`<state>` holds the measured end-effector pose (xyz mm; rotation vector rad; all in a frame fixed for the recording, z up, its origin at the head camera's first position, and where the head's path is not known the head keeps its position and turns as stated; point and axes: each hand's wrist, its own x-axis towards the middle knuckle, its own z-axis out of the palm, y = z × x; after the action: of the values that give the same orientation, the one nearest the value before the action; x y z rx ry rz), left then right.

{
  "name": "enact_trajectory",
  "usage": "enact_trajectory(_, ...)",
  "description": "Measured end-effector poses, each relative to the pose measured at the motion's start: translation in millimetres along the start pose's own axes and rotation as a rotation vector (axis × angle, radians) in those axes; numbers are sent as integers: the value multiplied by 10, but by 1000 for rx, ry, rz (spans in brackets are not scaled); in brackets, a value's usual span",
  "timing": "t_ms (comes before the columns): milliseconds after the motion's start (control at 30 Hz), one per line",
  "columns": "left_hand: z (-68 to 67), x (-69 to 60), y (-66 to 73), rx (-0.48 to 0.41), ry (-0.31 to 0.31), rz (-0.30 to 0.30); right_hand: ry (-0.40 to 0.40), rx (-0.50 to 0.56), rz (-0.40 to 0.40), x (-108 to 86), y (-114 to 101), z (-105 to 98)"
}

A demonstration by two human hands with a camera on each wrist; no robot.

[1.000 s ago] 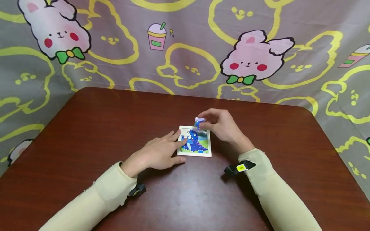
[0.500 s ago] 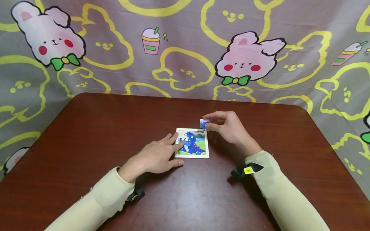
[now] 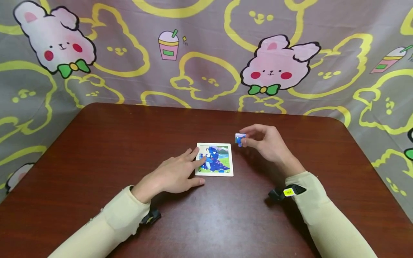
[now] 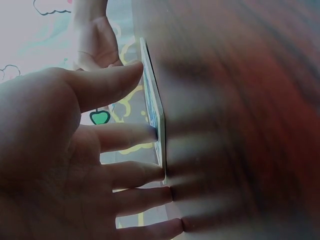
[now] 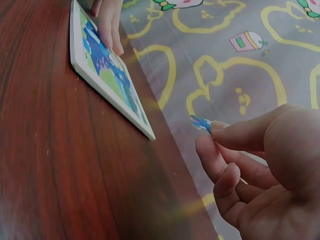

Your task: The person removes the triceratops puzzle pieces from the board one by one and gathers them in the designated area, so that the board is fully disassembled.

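A white-framed puzzle board point(image 3: 214, 174) with a blue dinosaur picture lies flat on the table; its upper left part shows a pale bare area. The left hand point(image 3: 171, 173) rests at its left side with fingers spread, fingertips touching the board and picture. In the left wrist view the left hand point(image 4: 75, 150) has straight fingers along the board's edge point(image 4: 161, 120). Right of the board, the right hand point(image 3: 269, 143) pinches a small blue and pink puzzle piece point(image 3: 239, 137) between thumb and fingers, above the table. The right wrist view shows the piece point(image 5: 201, 123) at the right hand's point(image 5: 265, 165) fingertips.
The brown table point(image 3: 206, 215) has rounded far corners. Behind it hangs a grey curtain point(image 3: 206, 32) with yellow outlines and rabbit faces. Both forearms, in cream sleeves with black wrist straps, reach in from the near side.
The right hand has moved right with the pinched piece, from above the board's upper right corner to beside it. The left hand has stayed on the board.
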<state>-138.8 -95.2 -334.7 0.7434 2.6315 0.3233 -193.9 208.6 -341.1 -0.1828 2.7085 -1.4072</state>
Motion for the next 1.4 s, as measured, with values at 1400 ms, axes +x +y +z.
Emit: enact_trajectory(1400, 9, 1, -9, 4, -9, -2, -48, -115, 55, 88, 313, -152)
